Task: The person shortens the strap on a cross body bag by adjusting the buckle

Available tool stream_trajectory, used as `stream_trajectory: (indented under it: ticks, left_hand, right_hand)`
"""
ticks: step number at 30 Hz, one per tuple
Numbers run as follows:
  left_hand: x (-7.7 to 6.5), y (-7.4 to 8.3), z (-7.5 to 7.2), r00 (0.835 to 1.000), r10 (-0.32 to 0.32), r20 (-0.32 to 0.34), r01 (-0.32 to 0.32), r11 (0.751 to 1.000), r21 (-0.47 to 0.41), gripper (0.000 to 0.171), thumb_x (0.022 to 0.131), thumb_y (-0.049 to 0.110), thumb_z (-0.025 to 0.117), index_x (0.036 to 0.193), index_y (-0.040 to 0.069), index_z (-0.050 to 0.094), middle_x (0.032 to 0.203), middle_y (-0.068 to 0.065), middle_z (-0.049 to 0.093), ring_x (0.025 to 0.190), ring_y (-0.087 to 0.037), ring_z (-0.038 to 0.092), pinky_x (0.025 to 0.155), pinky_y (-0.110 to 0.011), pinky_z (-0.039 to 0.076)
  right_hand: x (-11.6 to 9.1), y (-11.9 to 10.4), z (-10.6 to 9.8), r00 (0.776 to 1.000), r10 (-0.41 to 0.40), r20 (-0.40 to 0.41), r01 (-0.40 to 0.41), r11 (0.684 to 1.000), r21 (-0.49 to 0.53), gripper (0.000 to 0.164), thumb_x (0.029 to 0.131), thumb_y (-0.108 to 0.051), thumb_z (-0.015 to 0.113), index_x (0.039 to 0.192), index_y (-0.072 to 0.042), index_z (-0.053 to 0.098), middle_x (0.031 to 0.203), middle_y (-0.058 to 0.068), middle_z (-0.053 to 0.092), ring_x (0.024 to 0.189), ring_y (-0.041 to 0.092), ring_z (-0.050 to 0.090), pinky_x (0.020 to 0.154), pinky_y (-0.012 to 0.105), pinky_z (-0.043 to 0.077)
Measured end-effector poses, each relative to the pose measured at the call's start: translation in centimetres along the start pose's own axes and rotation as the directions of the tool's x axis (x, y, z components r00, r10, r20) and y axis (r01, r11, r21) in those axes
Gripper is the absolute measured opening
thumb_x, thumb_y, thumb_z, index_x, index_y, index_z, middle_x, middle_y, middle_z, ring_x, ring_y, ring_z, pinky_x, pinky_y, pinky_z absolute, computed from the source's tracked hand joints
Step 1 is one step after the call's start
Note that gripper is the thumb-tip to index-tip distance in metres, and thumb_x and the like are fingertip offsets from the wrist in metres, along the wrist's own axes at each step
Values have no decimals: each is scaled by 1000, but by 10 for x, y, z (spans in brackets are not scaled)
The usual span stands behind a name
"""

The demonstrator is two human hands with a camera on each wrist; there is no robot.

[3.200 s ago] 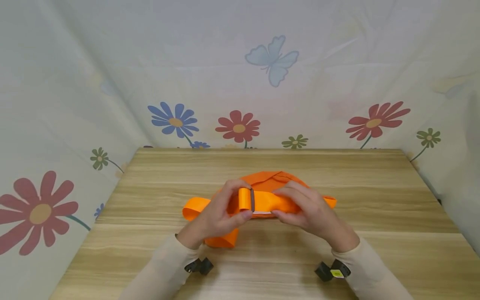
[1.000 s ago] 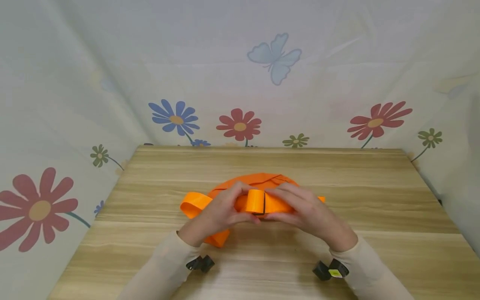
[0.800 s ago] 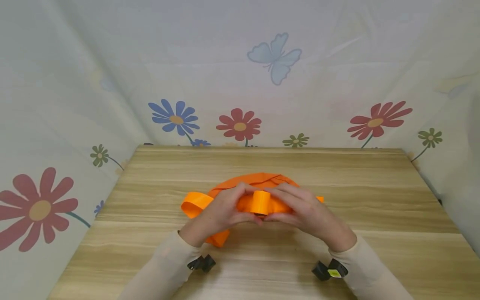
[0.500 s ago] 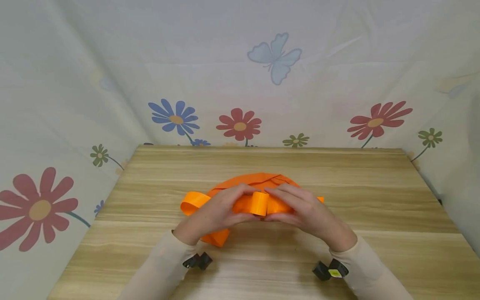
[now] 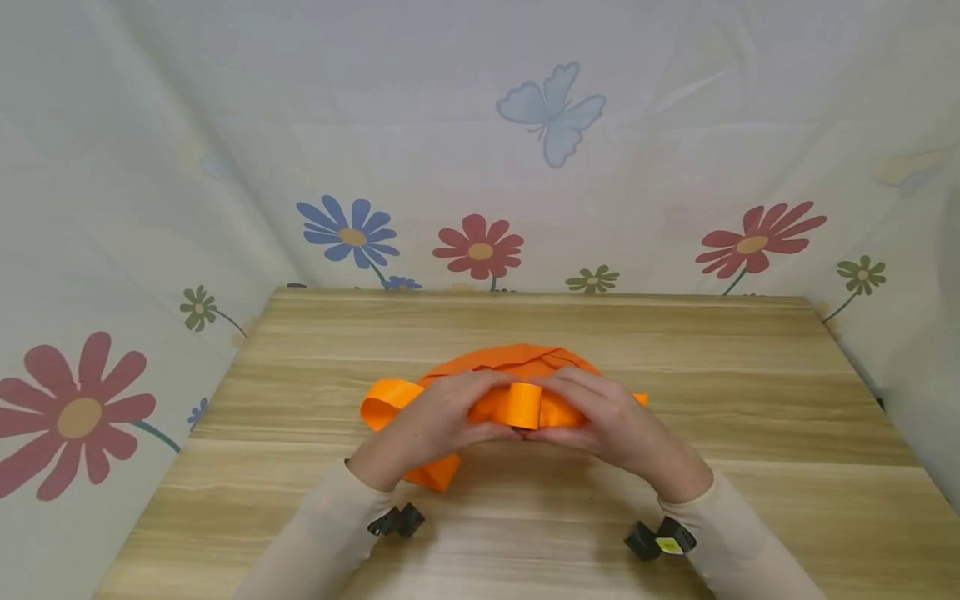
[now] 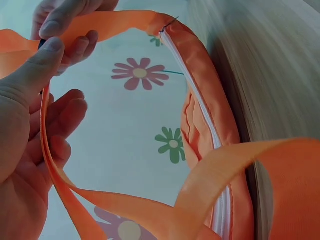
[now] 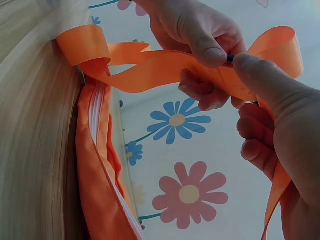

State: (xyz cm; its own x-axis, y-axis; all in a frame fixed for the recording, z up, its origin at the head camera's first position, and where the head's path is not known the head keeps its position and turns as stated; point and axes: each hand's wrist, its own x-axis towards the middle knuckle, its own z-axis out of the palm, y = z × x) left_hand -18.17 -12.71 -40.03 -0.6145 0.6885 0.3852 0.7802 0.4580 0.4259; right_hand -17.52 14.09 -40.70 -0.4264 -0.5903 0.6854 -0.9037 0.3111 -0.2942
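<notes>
An orange waist bag (image 5: 517, 357) with a white zipper (image 6: 200, 102) stands on the table behind both hands. Its webbing strap (image 7: 155, 70) runs up to the fingers, where a short loop (image 5: 523, 406) bulges toward the head camera. At that loop sits a dark strap slider (image 7: 230, 58), mostly covered by fingertips. The left hand (image 5: 442, 412) pinches the strap on one side of the slider, thumb below and fingers above in the head view. From the other side the right hand (image 5: 618, 417) pinches the webbing, thumb tips almost meeting.
A wide strap loop (image 5: 390, 402) sticks out left of the left wrist, and a folded strap piece (image 5: 435, 473) hangs below it. The wood-grain table (image 5: 750, 375) ends at a flowered cloth (image 5: 420, 150). Dark wrist cameras (image 5: 660, 537) sit on the sleeves.
The hands have drawn closer together. The short strap loop has shifted right to midway between them, and the dark slider, plain in the head view earlier, is now nearly hidden there.
</notes>
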Motion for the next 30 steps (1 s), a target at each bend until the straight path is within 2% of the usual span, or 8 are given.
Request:
stream_trajectory:
  ticks: [7, 13, 15, 19, 22, 27, 30]
  left_hand:
    - [-1, -3, 2, 998, 38, -56, -36, 999, 37, 63, 81, 28, 96, 132, 4, 69, 124, -8, 79, 110, -22, 76, 100, -35, 63]
    - [-3, -3, 1, 998, 45, -51, -43, 998, 41, 62, 82, 30, 94, 132, 4, 71, 124, -7, 79, 109, -21, 77, 100, -34, 63]
    - [-4, -4, 1, 998, 46, -49, -43, 998, 45, 62, 82, 31, 94, 132, 5, 71, 124, -7, 79, 109, -20, 77, 100, -33, 63]
    - [-5, -5, 1, 997, 56, -55, -53, 997, 52, 60, 82, 32, 94, 132, 6, 72, 124, -5, 80, 108, -19, 77, 100, -33, 63]
    - [-7, -6, 0, 996, 59, -64, -56, 997, 53, 59, 82, 31, 94, 132, 8, 72, 123, -4, 80, 108, -18, 77, 99, -32, 63]
    - [-14, -8, -3, 998, 14, -64, -10, 998, 64, 58, 82, 31, 94, 133, 10, 74, 126, -3, 80, 112, -19, 77, 100, -36, 63]
    - [-19, -10, -8, 998, -25, -57, 30, 996, 82, 58, 82, 30, 95, 132, 9, 74, 126, -4, 80, 113, -21, 77, 101, -38, 63]
  right_hand:
    - [0, -2, -2, 997, 54, 49, -54, 999, -9, 56, 89, -32, 89, 135, -7, 70, 125, 5, 76, 111, 21, 73, 101, 30, 62]
    - [0, -3, -2, 994, 74, 86, -74, 997, -4, 57, 91, -37, 86, 137, -10, 69, 124, 1, 76, 108, 17, 71, 106, 18, 55]
    - [0, -2, -2, 995, 57, 88, -56, 998, -8, 57, 88, -30, 91, 136, -10, 69, 123, 1, 76, 107, 16, 71, 102, 23, 59]
    - [0, -2, -3, 994, 39, 104, -37, 999, -14, 62, 78, -10, 97, 134, -7, 68, 124, 4, 75, 108, 20, 71, 95, 41, 65]
    - [0, -2, -4, 993, 41, 115, -39, 999, -18, 64, 75, -6, 97, 132, -5, 67, 123, 5, 75, 108, 21, 71, 94, 42, 66]
    - [0, 0, -4, 996, 14, 85, -10, 999, -38, 62, 74, -9, 98, 129, -5, 69, 118, 4, 76, 103, 20, 72, 94, 34, 64]
    - [-1, 1, -6, 998, 10, 69, -7, 999, -43, 63, 73, -10, 99, 128, -4, 70, 117, 6, 77, 103, 22, 74, 96, 33, 64]
